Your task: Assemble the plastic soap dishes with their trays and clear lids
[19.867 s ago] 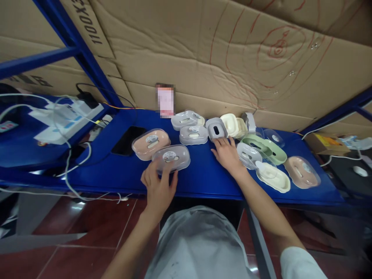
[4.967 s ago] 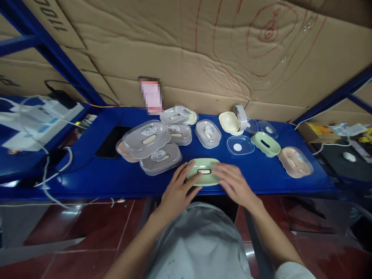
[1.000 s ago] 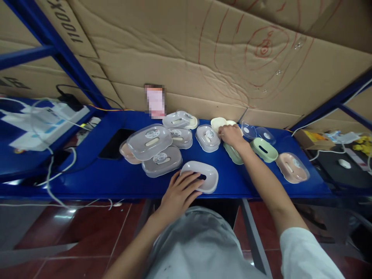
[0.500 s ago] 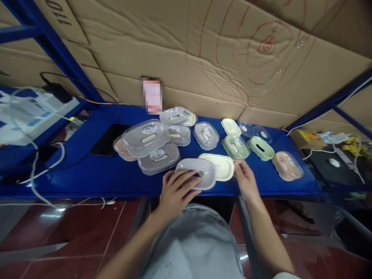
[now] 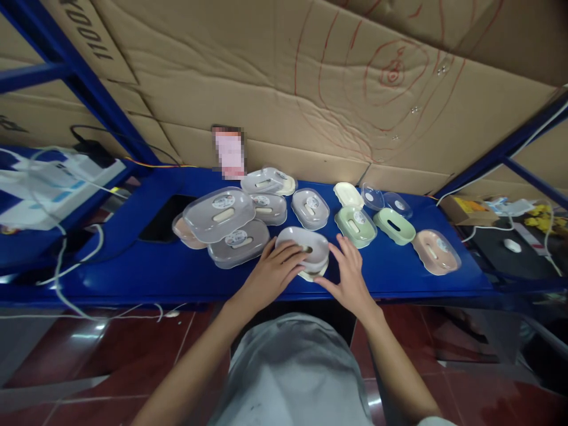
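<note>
A grey soap dish with a slot in its middle sits over a cream soap dish tray, which shows only along the front edge. My left hand grips the left side of the grey dish, its fingers reaching across the inside to the slot. Around the right end is my right hand, thumb at the cream tray's front edge and fingertips by the grey rim. Left of my hands lies a grey soap dish with a clear lid, partly under another lidded grey one.
Behind are more lidded dishes, grey and green. An open green dish, a cream tray, clear lids and a lidded pinkish dish lie right. A black phone lies left; cardboard stands behind the blue table.
The cream tray has moved left from beside the grey dish to beneath it. My right hand has come left with it, to the grey dish's right end.
</note>
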`<state>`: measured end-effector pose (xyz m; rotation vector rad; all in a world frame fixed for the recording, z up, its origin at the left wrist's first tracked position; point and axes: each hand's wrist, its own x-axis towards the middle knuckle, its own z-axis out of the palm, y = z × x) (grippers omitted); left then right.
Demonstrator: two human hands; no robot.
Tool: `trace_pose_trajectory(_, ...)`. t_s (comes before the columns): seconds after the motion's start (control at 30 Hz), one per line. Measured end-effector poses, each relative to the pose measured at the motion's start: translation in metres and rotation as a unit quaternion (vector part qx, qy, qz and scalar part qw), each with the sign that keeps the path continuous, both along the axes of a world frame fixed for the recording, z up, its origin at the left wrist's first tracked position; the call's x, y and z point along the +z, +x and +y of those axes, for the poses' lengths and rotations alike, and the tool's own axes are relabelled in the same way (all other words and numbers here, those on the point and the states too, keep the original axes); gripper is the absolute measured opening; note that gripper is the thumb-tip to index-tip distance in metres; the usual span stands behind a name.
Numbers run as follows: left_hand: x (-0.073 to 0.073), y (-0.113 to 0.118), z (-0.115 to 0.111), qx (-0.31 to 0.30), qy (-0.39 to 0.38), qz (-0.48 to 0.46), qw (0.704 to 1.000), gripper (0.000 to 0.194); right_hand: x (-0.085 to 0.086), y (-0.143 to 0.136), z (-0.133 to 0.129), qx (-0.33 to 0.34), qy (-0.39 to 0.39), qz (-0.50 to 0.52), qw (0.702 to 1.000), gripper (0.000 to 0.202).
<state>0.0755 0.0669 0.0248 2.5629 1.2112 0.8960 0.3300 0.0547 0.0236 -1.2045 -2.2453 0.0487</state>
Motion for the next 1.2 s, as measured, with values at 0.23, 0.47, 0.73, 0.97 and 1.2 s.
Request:
trace_pose_trajectory(0.23, 0.001, -0.006, 0.0, -0.061, -0.034, 0.017, 0.997, 0.031, -0.008, -0.01, -0.011, 0.049, -0.007, -0.058, 0.997, 0.046)
trace_pose_trajectory(0.47, -0.003, -0.014, -0.018, -0.031, -0.02, 0.056, 0.998, 0.036, 0.011, 0.008, -0.005, 0.113, -0.037, -0.05, 0.992, 0.041)
trace_pose_trajectory(0.73, -0.006, -0.012, -0.032, 0.027, 0.006, 0.038, 0.999, 0.034, 0.069, 0.103, 0.151, -0.227, -0.042, -0.015, 0.973, 0.035)
trace_pose_trajectory(0.97, -0.007, -0.014, -0.032, 0.027, 0.004, 0.0, 1.0, 0.042, 0.067, 0.098, 0.172, -0.224, -0.04, 0.054, 0.972, 0.03)
trace_pose_trajectory(1.2, -0.01, -0.014, -0.033, 0.054, -0.021, -0.016, 0.998, 0.064, 0.05, 0.037, 0.049, -0.016, -0.209, 0.484, 0.849, 0.033)
